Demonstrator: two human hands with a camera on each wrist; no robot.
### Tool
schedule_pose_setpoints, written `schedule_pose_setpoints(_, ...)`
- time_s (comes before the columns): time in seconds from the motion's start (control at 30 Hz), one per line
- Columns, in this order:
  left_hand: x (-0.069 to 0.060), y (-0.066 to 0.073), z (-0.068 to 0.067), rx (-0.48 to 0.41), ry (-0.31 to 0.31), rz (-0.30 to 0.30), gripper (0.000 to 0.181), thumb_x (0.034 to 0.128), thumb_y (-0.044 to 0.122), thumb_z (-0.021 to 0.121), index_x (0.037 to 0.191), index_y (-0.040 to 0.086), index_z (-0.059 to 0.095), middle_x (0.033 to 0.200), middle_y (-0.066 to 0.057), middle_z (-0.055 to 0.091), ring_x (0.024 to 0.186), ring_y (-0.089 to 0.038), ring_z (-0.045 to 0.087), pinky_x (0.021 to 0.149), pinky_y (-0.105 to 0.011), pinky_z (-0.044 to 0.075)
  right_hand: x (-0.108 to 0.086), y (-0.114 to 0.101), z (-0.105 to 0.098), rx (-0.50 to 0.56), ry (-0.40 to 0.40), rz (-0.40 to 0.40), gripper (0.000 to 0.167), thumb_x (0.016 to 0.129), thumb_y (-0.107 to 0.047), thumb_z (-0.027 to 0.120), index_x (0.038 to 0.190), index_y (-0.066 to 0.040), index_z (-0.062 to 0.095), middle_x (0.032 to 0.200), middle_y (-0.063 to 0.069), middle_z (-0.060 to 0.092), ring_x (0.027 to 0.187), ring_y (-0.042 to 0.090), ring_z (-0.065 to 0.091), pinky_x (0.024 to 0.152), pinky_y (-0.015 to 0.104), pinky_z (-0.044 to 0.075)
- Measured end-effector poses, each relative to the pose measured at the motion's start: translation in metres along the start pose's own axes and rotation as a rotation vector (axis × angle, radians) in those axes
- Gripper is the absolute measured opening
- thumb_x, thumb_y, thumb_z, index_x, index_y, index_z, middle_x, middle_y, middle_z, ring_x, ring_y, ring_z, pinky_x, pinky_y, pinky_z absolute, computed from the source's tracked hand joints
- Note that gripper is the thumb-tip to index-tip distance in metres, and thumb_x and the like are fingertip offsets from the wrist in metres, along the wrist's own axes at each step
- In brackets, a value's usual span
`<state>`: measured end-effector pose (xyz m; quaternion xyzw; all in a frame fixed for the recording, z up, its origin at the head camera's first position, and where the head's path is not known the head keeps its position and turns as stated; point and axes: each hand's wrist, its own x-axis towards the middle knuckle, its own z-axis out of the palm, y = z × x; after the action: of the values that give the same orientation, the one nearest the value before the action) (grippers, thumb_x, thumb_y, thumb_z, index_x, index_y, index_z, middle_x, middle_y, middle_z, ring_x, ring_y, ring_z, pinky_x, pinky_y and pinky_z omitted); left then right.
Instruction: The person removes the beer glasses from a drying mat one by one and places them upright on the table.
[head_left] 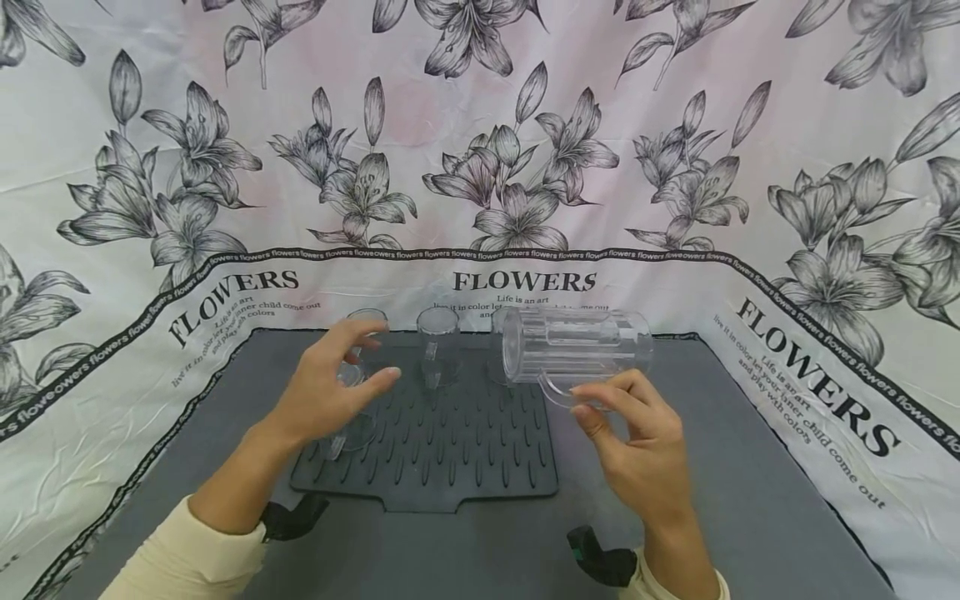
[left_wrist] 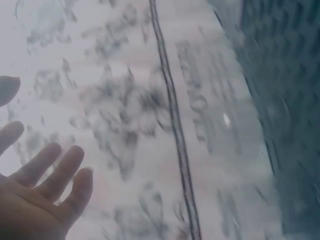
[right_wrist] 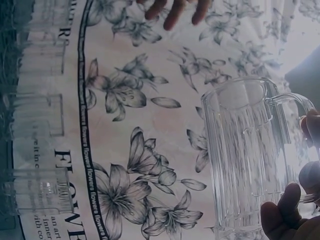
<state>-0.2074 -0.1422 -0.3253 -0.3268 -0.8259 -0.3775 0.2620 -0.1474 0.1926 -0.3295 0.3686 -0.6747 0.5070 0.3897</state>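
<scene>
My right hand (head_left: 645,442) pinches the handle of a clear glass mug (head_left: 585,342), held on its side with one end toward the left. In the right wrist view the ribbed wall of this mug (right_wrist: 245,160) shows, with fingertips around its handle. My left hand (head_left: 330,383) is raised over the left part of the black drying mat (head_left: 465,467), fingers spread and loosely bent. Nothing is in its palm in the left wrist view (left_wrist: 40,200). Behind it, more clear mugs stand on the mat, partly hidden; another mug (head_left: 438,350) stands at the back middle.
The mat lies on a grey tabletop (head_left: 480,550). A white flower-printed cloth (head_left: 517,167) hangs behind and along both sides. One clear mug (head_left: 497,358) at the mat's back right is partly covered by the held mug. Black wrist mounts (head_left: 600,558) sit at both cuffs.
</scene>
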Motion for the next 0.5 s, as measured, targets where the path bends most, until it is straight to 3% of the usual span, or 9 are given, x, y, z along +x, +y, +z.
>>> schedule_pose_setpoints(0.27,0.030,0.029,0.034,-0.102,-0.124,0.031,0.071,0.0826,0.020,0.079,0.144,0.021,0.043,0.141,-0.001,0.045,0.112,-0.021,0.052,0.087,-0.045,0.044,0.002,-0.004,0.004,-0.015,-0.007,-0.018,0.025,0.091,-0.016,0.068,0.092,0.008,0.069,0.079,0.011,0.049,0.075,0.015,0.049,0.067,0.019,0.042)
schedule_pose_setpoints(0.5,0.043,0.042,0.052,-0.141,-0.149,0.128,0.077,0.0789,0.021,0.082,0.145,0.015,0.042,0.140,-0.002,0.045,0.115,-0.022,0.049,0.090,-0.042,0.042,0.005,-0.009,0.007,-0.043,-0.019,-0.034,0.021,0.090,-0.014,0.069,0.092,0.007,0.070,0.078,0.010,0.049,0.074,0.015,0.049,0.064,0.020,0.039)
